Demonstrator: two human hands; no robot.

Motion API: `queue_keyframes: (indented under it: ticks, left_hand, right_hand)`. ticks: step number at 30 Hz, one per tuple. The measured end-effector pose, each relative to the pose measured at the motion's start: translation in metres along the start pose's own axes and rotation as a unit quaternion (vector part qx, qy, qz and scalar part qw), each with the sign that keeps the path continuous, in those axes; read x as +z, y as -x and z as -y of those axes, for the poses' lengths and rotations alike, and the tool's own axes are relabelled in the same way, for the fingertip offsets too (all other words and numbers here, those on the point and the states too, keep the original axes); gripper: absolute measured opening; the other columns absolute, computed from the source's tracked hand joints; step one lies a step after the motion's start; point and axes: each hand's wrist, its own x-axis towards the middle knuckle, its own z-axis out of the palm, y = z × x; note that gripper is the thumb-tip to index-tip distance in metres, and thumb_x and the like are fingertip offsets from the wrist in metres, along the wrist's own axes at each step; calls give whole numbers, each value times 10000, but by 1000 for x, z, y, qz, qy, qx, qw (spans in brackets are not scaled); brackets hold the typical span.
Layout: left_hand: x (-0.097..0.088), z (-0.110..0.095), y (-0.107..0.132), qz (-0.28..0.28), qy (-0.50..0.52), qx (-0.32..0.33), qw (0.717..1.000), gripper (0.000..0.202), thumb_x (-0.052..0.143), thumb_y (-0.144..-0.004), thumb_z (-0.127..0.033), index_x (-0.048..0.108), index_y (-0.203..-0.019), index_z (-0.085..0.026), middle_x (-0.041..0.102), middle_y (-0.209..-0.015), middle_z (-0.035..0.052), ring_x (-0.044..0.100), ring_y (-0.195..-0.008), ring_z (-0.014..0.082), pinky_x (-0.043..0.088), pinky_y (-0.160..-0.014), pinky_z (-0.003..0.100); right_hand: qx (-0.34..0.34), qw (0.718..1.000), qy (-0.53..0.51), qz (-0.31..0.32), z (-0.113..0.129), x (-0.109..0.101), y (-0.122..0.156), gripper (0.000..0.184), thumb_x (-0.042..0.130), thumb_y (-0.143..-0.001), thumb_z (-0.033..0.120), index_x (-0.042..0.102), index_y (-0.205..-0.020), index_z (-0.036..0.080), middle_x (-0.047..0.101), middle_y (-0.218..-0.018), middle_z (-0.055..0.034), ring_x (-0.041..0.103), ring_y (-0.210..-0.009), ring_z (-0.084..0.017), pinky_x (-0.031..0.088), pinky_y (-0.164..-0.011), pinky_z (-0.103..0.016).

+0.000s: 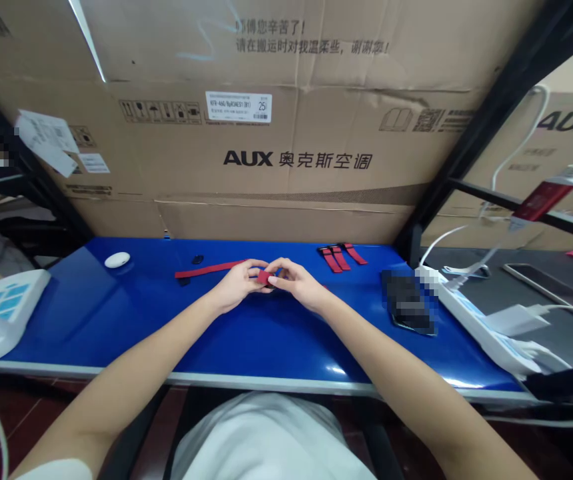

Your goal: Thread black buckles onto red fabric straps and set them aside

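Both my hands meet over the middle of the blue table (116,320). My left hand (239,283) and my right hand (294,280) pinch the near end of a long red strap (209,269). The strap trails left across the table to a small black end piece (182,281). A small black oval part (197,259) lies just behind the strap. Fingers of both hands are closed around the red end.
A white oval object (117,259) lies at the back left. Three short red straps (340,256) lie at the back right. A dark device (409,303), a white power strip (486,327) with cables and a phone (541,280) sit right. Cardboard boxes (286,160) stand behind.
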Motion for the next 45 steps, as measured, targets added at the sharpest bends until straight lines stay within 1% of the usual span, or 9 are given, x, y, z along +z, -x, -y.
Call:
queue_keyframes:
  ticks: [4,9,13,20,27,33,36,40,45]
  left_hand:
    - [1,4,-1,16,-25,9,1000,477,814,-652,-180,583,-1067,-128,708,-895,59,700,-820,187,586,-794,367]
    - [1,7,-4,-60,-143,45,987,268,728,-713,-158,632,-957,-106,697,-799,50,693,-723,175,598,-784,398]
    - [6,6,0,-88,-248,81,961,218,659,-741,-122,674,-959,-121,704,-870,70,689,-721,172,601,-749,364]
    - [15,6,7,-107,-316,121,935,196,650,-770,-180,684,-961,-153,710,-901,78,688,-825,204,586,-779,357]
    - [10,5,3,-73,-197,84,974,279,709,-783,-311,668,-991,-128,706,-925,85,694,-804,201,590,-793,396]
    - [1,-2,3,47,-75,20,996,399,798,-719,-370,650,-994,-122,717,-978,100,693,-882,202,563,-833,382]
    - [-2,-6,6,73,-102,14,992,362,815,-699,-349,672,-944,-123,715,-904,80,685,-798,177,563,-776,346]
    - [-5,-11,9,105,-148,15,983,332,799,-713,-340,678,-933,-123,705,-873,77,671,-729,160,556,-753,337]
    - [-23,-13,4,40,-264,46,963,264,701,-786,-351,643,-937,-143,670,-883,72,657,-751,187,549,-738,362]
  right_hand:
    - [7,1000,-26,-5,-5,1,-1,218,704,-761,412,648,-824,212,550,-970,-22,532,-845,-164,434,-784,-312]
    - [-13,999,32,-14,-6,-12,-4,83,642,-765,277,625,-733,203,553,-963,-32,512,-1005,-201,371,-944,-364]
    - [-11,984,179,4,-5,-13,-5,154,620,-750,233,549,-620,190,510,-864,-32,495,-886,-189,390,-852,-345]
    - [-23,973,226,-44,-5,-1,-3,144,566,-740,201,481,-625,197,488,-806,-18,485,-726,-151,393,-694,-301]
    - [-19,983,165,-79,-10,2,-3,127,598,-742,254,501,-678,204,516,-781,-13,511,-707,-154,425,-678,-317]
    - [39,998,-39,4,-1,-8,-2,317,687,-761,413,480,-896,214,564,-709,15,582,-616,-161,484,-607,-331]
    - [-18,992,116,-39,-5,-26,-2,162,595,-832,304,573,-957,204,589,-914,-56,586,-830,-198,482,-758,-378]
    - [1,930,364,-48,-20,-42,-4,346,629,-754,118,642,-1076,244,508,-1177,-103,465,-1100,-277,377,-937,-449]
    - [82,893,438,-58,-29,-46,-6,62,660,-780,212,600,-771,197,559,-935,-88,486,-949,-267,373,-806,-381]
